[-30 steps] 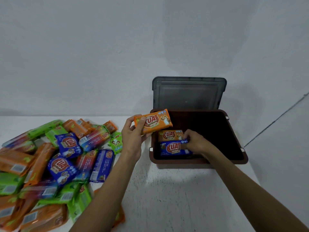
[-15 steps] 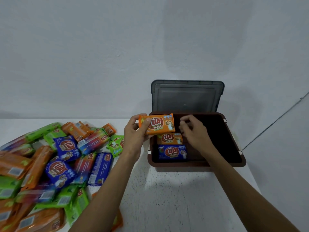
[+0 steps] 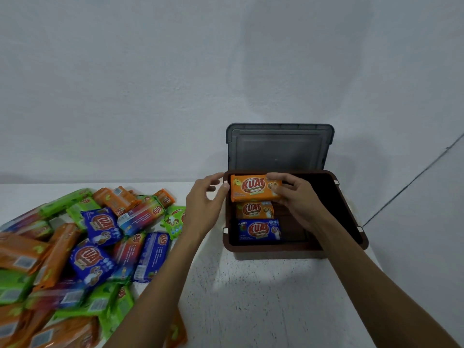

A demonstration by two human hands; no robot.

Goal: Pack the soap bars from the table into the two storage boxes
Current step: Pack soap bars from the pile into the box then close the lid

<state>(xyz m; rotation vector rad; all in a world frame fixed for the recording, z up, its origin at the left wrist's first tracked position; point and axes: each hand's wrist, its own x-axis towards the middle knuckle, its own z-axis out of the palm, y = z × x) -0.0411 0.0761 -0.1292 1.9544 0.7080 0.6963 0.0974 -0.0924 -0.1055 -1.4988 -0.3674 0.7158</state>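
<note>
A brown storage box point(image 3: 352, 214) stands open on the white table, its grey lid point(image 3: 278, 146) upright behind it. Inside, along the left wall, lie an orange soap bar point(image 3: 252, 210) and a blue soap bar point(image 3: 258, 230). Above the box's far left corner hangs another orange soap bar point(image 3: 251, 187). My right hand point(image 3: 295, 197) pinches its right end. My left hand point(image 3: 204, 199) hovers at its left end with relaxed fingers, the thumb tip just at the wrapper's edge. A pile of soap bars point(image 3: 82, 247) in orange, blue and green wrappers covers the table's left side.
A plain wall rises right behind the table and the box. Bare white tabletop point(image 3: 251, 297) lies in front of the box, between my forearms. The table's right edge runs just past the box. Only one box is in view.
My left hand carried the orange bar rightward over the box. My right hand left the blue bar in the box, rose and took the orange bar's right end; the left hand's grip loosened.
</note>
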